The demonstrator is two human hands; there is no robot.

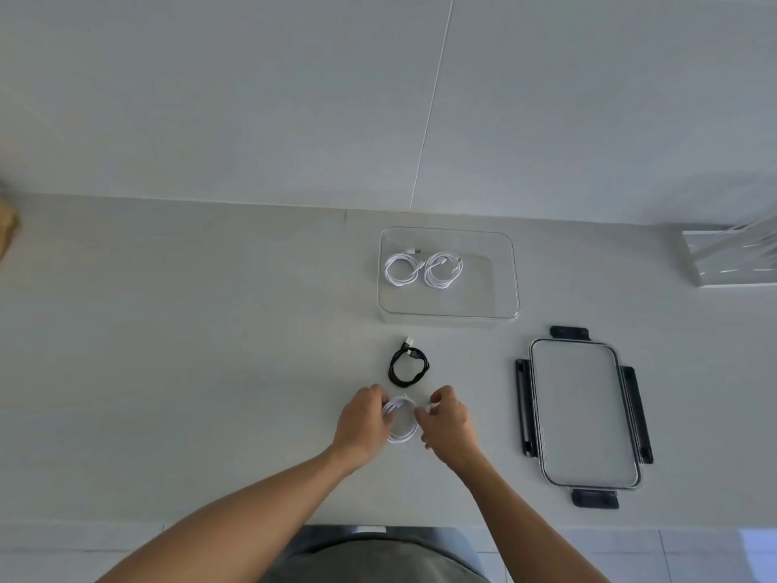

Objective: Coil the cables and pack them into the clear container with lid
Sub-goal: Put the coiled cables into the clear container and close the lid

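A clear rectangular container stands open at the back of the counter. Two coiled white cables lie side by side in its left half. Its clear lid with black clips lies flat to the right. A coiled black cable rests on the counter in front of the container. Just below it, a white cable is wound in a loop between my hands. My left hand grips the coil's left side. My right hand pinches the cable's end at the coil's right side.
The pale counter meets a tiled wall at the back. A clear acrylic stand sits at the far right edge. A brown object pokes in at the far left. The counter's front edge runs close to my body.
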